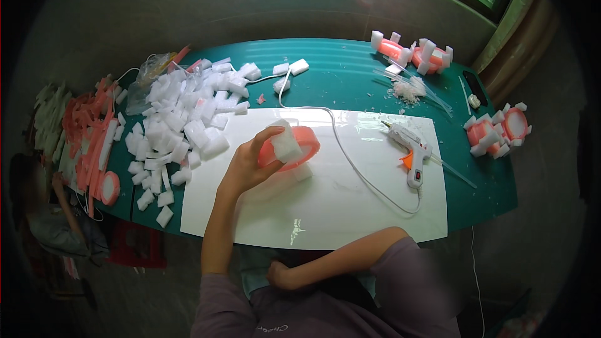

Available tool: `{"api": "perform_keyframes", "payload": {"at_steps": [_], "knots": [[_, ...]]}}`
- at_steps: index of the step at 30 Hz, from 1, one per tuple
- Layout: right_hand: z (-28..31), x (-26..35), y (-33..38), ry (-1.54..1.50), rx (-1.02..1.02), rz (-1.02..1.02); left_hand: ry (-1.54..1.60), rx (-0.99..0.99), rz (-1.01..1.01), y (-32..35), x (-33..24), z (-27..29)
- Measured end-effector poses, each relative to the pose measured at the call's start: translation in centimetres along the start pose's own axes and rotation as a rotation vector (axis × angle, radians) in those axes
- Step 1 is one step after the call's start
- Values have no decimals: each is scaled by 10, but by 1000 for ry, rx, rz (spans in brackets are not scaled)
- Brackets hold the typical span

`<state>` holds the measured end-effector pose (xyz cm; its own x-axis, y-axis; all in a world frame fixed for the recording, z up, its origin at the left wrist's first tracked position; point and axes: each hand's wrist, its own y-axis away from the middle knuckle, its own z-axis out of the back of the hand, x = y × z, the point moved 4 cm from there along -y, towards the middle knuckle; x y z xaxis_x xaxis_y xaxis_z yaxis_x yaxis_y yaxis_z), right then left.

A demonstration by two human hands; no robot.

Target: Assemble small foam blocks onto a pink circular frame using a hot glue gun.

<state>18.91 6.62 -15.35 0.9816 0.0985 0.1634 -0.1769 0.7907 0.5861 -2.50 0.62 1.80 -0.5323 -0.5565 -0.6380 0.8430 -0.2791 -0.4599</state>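
Between the thumb and fingers of my left hand [245, 161] is a white foam block [286, 146]. It sits against the near left side of a pink foam ring [309, 140], which is tilted over the white board [350, 219]. Another white block [303, 173] shows under the ring, partly hidden. My right hand [282, 275] is curled into a fist by my lap, below the table edge, with nothing visible in it. A white hot glue gun [410, 150] with an orange trigger lies on the right part of the board, a clear glue stick at its rear.
White foam blocks [188, 112] are heaped at left, beside pink foam strips [87, 125]. Pink rings with white blocks [431, 57] stand at the far right, with more blocked rings [498, 129] nearer. A white cord [341, 144] crosses the board. A person [59, 225] sits at left.
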Motion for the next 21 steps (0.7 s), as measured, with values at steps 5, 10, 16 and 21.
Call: {"api": "perform_keyframes", "payload": {"at_steps": [5,10,16,21], "knots": [[-3,1,-2,10,-15,17,-2,2,-17,0,1,0],[-2,-1,0,7,-4,15,-6,0,-6,0,0,0],[-1,-1,1,16,-9,11,33,3,24,0,-1,0],[0,-1,1,12,0,4,-8,3,-2,0,0,0]]}}
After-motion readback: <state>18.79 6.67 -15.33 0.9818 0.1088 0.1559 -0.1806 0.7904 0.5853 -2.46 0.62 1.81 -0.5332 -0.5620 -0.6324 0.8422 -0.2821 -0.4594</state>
